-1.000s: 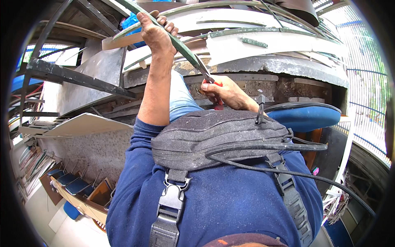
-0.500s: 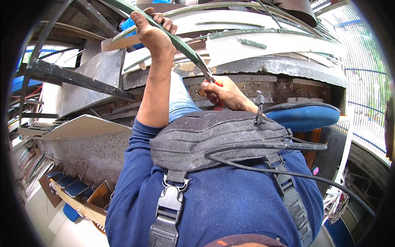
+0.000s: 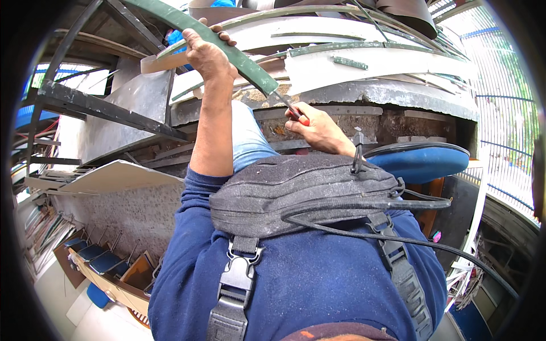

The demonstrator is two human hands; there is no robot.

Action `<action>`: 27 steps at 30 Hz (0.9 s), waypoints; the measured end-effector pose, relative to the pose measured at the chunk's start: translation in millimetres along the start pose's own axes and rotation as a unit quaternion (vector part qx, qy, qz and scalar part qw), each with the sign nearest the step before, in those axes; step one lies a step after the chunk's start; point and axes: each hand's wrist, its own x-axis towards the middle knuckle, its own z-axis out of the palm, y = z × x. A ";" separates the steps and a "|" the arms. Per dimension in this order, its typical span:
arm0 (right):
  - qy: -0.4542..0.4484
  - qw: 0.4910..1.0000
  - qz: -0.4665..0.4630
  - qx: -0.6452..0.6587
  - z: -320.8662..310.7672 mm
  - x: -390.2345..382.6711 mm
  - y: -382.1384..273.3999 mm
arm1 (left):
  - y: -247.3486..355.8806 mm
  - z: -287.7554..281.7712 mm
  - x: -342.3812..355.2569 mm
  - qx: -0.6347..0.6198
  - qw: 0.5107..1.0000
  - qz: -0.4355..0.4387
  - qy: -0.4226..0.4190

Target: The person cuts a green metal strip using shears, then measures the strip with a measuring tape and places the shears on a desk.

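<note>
My left hand (image 3: 209, 54) is wrapped round a long green-painted strip (image 3: 250, 68), which slants from the upper left down toward the middle. Its broad, speckled face is turned up. In my right hand (image 3: 321, 131) is a pair of red-handled pliers (image 3: 298, 116), the fingers closed round the grips. Their narrow metal end reaches the strip's lower end; whether the jaws bite on it or only touch it, I cannot tell. Part of the handles is hidden by my fingers.
Behind the hands, a worn workbench (image 3: 421, 102) carries white boards (image 3: 381, 71), a short green offcut (image 3: 350, 62) and several long strips. A blue round-edged seat (image 3: 421, 162) is at the right. Dark metal framing (image 3: 108, 108) stands at the left, above a pale panel (image 3: 122, 176).
The green strip has rolled so that its broad face shows instead of its narrow edge. My right hand and the pliers have turned and shifted slightly right.
</note>
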 end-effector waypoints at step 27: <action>-0.143 0.944 0.067 0.290 -9.9 -2.6 -25.3 | 15.8 9.1 -17.7 0.090 0.994 -0.054 -0.011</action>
